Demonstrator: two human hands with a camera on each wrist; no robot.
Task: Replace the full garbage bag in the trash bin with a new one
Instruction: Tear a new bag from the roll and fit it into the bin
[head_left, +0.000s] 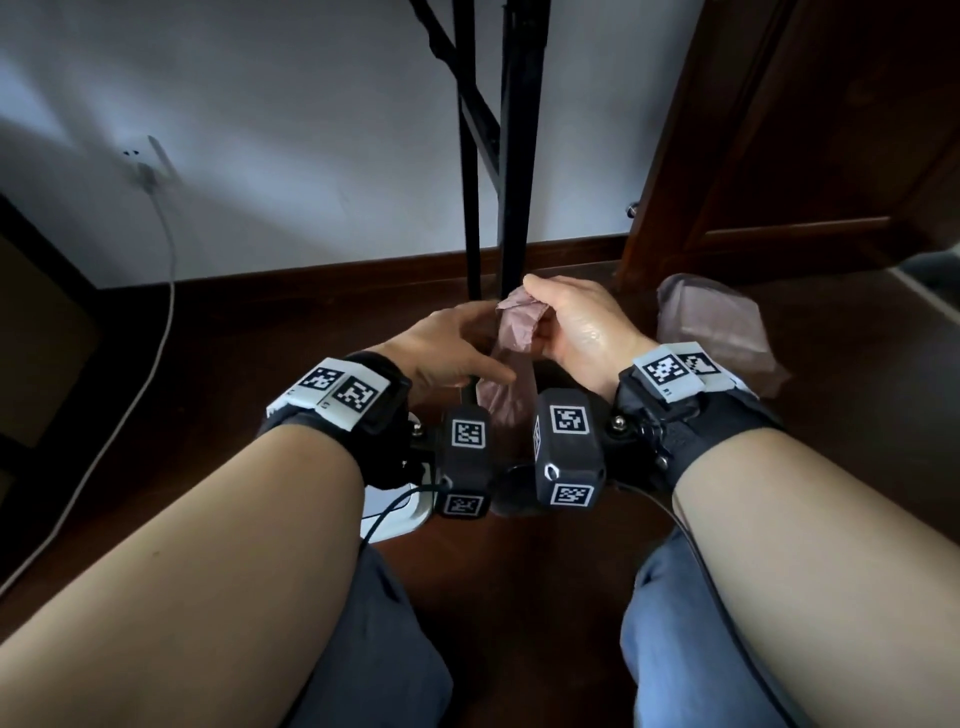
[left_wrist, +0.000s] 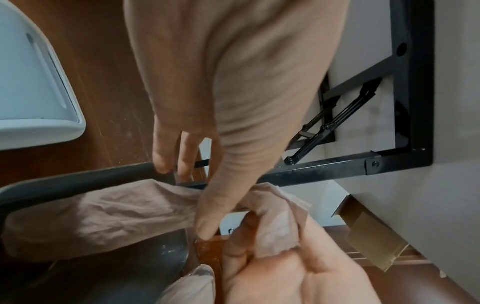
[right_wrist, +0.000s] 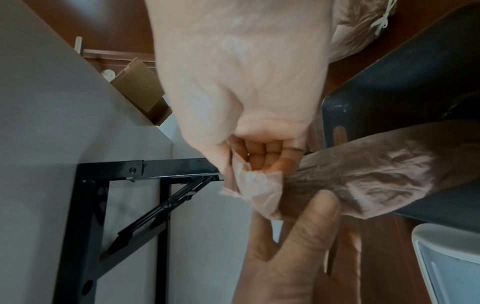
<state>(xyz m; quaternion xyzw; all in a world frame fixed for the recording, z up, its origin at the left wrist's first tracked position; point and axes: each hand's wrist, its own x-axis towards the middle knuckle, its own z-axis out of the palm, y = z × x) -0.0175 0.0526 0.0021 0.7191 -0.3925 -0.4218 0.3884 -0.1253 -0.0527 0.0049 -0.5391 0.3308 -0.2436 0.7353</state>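
A new pinkish garbage bag (head_left: 514, 332), still folded into a narrow strip, hangs between my two hands above the dark trash bin (left_wrist: 78, 174). My right hand (head_left: 540, 317) grips the bag's top end (right_wrist: 254, 185) in curled fingers. My left hand (head_left: 467, 343) holds the strip just below, with the thumb (left_wrist: 207, 216) across it and the fingers behind. The strip's lower part (left_wrist: 103, 216) lies over the bin rim. The full garbage bag (head_left: 711, 332), tied with a white string (right_wrist: 381, 22), sits on the floor to the right.
The bin's white lid (head_left: 395, 514) lies on the dark wooden floor at the left. Black folding table legs (head_left: 488, 156) stand right behind my hands against the white wall. A white cable (head_left: 161, 291) runs down at the left, and a wooden door (head_left: 805, 156) is at the right.
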